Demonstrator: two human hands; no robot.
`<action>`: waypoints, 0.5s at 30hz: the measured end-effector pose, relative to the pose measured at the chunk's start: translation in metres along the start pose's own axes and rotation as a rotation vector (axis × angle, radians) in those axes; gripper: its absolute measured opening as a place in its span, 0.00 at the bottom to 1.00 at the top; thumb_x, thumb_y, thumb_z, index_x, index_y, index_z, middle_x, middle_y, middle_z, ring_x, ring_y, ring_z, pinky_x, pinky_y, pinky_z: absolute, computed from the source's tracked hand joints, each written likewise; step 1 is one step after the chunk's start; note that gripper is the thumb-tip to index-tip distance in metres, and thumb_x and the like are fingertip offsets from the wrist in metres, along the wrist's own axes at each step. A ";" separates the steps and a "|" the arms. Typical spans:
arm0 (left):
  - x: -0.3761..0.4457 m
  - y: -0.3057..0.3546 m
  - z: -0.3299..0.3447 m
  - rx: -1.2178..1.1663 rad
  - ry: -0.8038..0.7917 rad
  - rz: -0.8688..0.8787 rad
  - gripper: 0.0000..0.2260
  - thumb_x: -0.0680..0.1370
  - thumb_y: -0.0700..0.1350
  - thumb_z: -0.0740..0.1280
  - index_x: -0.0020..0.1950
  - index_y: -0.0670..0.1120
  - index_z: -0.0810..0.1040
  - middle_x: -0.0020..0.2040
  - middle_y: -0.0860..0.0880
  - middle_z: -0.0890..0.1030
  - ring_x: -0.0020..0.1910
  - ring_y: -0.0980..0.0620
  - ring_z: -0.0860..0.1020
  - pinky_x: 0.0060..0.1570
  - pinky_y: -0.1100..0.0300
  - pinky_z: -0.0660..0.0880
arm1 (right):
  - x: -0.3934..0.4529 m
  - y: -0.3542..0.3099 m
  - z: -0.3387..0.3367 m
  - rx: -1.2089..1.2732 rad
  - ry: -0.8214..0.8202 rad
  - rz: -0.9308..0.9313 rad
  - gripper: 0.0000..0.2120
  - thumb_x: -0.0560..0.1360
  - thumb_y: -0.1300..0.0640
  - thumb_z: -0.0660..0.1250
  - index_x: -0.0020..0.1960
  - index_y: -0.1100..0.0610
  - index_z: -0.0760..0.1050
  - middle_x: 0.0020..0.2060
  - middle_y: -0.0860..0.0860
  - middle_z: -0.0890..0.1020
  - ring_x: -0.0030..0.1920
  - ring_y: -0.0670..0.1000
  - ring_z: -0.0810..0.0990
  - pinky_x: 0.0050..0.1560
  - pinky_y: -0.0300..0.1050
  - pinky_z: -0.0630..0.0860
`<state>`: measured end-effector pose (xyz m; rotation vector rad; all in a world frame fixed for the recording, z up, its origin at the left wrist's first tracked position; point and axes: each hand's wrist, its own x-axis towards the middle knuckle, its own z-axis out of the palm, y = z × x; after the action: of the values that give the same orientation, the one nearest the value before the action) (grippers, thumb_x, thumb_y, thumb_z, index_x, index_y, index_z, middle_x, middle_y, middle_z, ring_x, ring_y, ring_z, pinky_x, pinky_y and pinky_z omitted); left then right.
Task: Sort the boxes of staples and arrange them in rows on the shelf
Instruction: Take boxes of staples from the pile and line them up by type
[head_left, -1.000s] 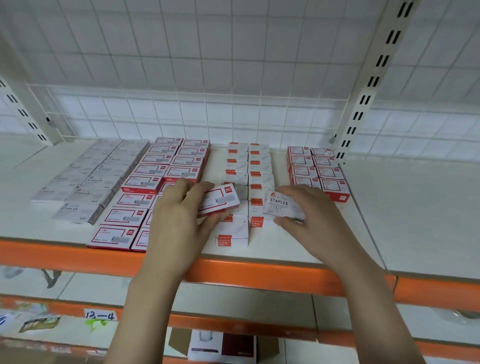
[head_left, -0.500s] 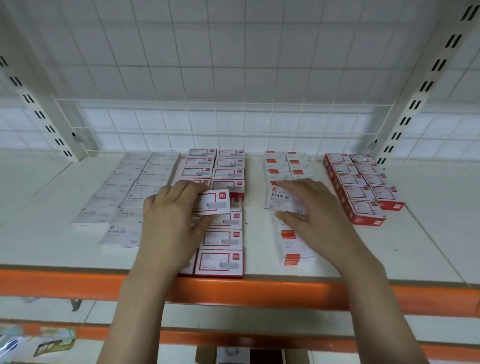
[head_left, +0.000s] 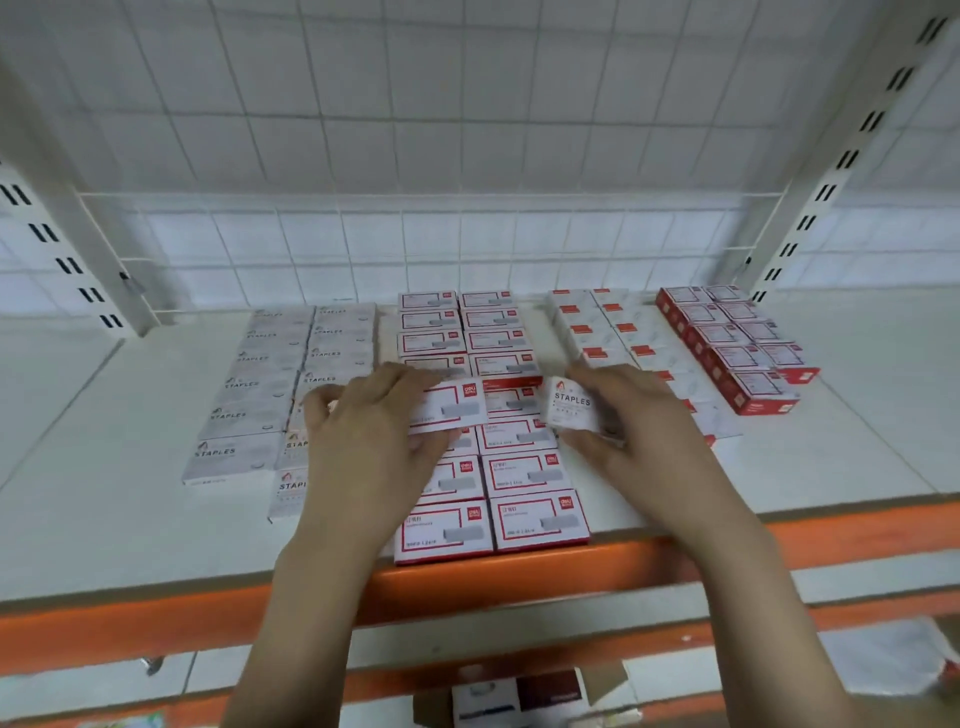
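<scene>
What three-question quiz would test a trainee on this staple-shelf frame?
1. True or false: the left hand holds a white cardboard box with a red border.
2. Which box does the right hand hold? A) solid red box B) white box printed STAPLES C) nothing
3. Fill in: the white boxes printed STAPLES already laid flat form the group farthest to the ____ on the white shelf with an orange front edge.

Key: 1 true; 2 B; 3 left.
</scene>
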<state>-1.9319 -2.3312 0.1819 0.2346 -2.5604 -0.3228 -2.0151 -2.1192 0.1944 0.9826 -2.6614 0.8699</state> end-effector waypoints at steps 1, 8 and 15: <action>0.001 0.002 0.002 0.000 0.008 0.027 0.18 0.66 0.53 0.71 0.55 0.52 0.78 0.50 0.51 0.81 0.47 0.45 0.79 0.50 0.54 0.57 | -0.003 -0.001 -0.001 -0.006 0.007 0.009 0.23 0.71 0.57 0.71 0.65 0.51 0.72 0.56 0.49 0.77 0.56 0.47 0.70 0.56 0.37 0.63; 0.020 0.028 0.019 -0.030 -0.067 0.098 0.21 0.63 0.48 0.78 0.53 0.46 0.81 0.52 0.46 0.81 0.53 0.40 0.76 0.53 0.50 0.59 | -0.017 0.005 -0.015 -0.031 0.038 0.067 0.23 0.71 0.58 0.70 0.65 0.51 0.72 0.57 0.48 0.77 0.58 0.49 0.71 0.59 0.38 0.64; 0.029 0.045 0.030 0.027 -0.174 0.112 0.22 0.72 0.55 0.70 0.64 0.49 0.76 0.62 0.50 0.76 0.65 0.45 0.67 0.61 0.51 0.54 | -0.021 0.020 -0.022 -0.048 0.037 0.108 0.25 0.67 0.52 0.65 0.64 0.53 0.73 0.57 0.49 0.77 0.57 0.51 0.72 0.57 0.37 0.64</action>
<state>-1.9770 -2.2893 0.1846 0.0750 -2.7381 -0.2776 -2.0129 -2.0830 0.1962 0.8107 -2.7125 0.8329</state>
